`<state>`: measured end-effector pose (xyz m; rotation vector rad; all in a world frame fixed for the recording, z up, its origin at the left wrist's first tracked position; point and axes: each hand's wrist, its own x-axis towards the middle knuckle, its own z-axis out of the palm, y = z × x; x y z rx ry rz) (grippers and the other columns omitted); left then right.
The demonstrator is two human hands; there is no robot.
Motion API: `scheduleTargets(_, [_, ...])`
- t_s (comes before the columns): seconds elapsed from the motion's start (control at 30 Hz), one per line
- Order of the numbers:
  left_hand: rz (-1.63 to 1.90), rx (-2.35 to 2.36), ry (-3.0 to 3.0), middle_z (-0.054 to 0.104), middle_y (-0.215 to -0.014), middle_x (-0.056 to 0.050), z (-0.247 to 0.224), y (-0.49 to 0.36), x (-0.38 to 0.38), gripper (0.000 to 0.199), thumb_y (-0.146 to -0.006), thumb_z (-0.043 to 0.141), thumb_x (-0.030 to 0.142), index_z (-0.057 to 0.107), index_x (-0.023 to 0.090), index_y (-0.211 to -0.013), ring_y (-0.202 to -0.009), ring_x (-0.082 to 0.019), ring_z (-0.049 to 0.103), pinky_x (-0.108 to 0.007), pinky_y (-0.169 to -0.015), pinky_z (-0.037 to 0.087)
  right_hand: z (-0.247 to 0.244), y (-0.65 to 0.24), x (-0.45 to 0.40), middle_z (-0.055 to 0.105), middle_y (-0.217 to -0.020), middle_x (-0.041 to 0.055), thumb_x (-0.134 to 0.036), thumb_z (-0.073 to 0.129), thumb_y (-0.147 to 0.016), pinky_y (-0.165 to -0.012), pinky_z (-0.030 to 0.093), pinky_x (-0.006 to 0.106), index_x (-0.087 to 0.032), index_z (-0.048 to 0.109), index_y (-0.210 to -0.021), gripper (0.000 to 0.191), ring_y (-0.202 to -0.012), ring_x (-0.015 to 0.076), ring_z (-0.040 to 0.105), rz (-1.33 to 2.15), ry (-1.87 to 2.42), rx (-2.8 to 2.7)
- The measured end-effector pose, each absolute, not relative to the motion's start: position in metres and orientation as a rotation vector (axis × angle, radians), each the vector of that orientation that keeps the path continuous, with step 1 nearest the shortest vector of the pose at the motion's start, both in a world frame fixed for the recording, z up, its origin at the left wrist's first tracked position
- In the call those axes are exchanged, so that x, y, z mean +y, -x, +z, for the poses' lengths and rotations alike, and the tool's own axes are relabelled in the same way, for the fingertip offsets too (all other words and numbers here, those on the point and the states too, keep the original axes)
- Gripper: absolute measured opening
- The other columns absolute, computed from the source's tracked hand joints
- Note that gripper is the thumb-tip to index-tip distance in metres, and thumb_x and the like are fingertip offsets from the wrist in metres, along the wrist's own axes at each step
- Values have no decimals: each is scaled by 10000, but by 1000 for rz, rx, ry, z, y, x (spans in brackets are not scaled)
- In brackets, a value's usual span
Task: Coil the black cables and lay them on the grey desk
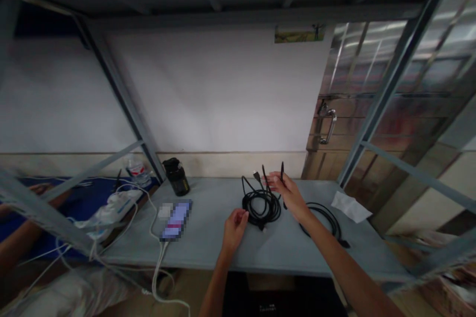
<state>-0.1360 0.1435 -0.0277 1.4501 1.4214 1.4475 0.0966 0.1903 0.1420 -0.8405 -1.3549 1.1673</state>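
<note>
The curled left hand (233, 229) touches the black cord (274, 208); the half-open right hand (290, 194) meets it too (can't tell if either grips).

Shows black along the coiled cable (258, 219) and the looped cable (336, 228), black with faint yellowish marks on the dark bottle (177, 178). Runs pale blue-grey across the desk (210, 228), white over the paper (351, 206) and the cords (160, 262). Glows violet-blue with a magenta band on the phone (177, 220). Lies deep blue on the neighbouring sheet (80, 200), red and white on the plastic bottle's label (138, 170).
</note>
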Motion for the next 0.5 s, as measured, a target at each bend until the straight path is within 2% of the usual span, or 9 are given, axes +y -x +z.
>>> scheduleTargets(0.07, [1525,1434,-1390,798,-935,-114,-20,132,142,629,-916,766,772,759,175,-1112,-875,-289,764,-447,-867,639,146,-94,181,848,-1235,144,-858,781,-882,-1024,657,537,-258,684,-1264,718,-1132,351,835,1276,792,-1275])
scheduleTargets(0.13, [1635,1458,-1316,823,-1112,-177,-16,124,136,667,-879,794,779,762,183,-1175,-1041,-356,789,-545,-1006,642,150,-93,166,842,-1265,157,-841,786,-892,-996,661,520,-254,687,-1270,706,-1140,355,835,1350,767,-1225])
scheduleTargets(0.2, [1700,1449,-1209,806,-1309,-219,-22,111,120,665,-923,740,777,768,202,-1258,-1233,-418,770,-618,-1148,595,150,-95,145,824,-1330,177,-835,757,-929,-982,663,504,-246,704,-1280,687,-1172,355,826,1387,756,-1215])
scheduleTargets(0.3, [1674,1239,-880,805,-1397,-191,-55,90,71,603,-984,658,735,809,256,-1317,-1365,-447,743,-653,-1242,552,137,-104,103,819,-1332,186,-845,710,-968,-976,663,500,-237,742,-1282,685,-1149,343,820,1418,779,-1215])
scheduleTargets(0.4, [1661,1025,-541,810,-1435,-112,-103,83,0,468,-929,692,713,870,416,-1245,-1410,-431,733,-656,-1293,509,107,-114,48,838,-1096,139,-878,664,-973,-894,665,468,-256,792,-1168,665,-959,304,797,1370,934,-1191])
scheduleTargets(0.47, [1475,973,-480,780,-1506,-38,-124,89,-45,374,-939,706,652,881,510,-1237,-1457,-406,705,-638,-1315,486,79,-123,7,762,-845,76,-881,640,-982,-785,643,417,-290,808,-1140,634,-778,262,723,1366,1086,-1146])
scheduleTargets(0.5, [1351,991,-505,755,-1543,-5,-128,95,-64,344,-943,717,619,877,551,-1240,-1490,-397,677,-629,-1318,482,64,-129,-13,674,-706,35,-903,666,-945,-658,602,386,-312,815,-1170,650,-632,235,642,1410,1150,-1114])
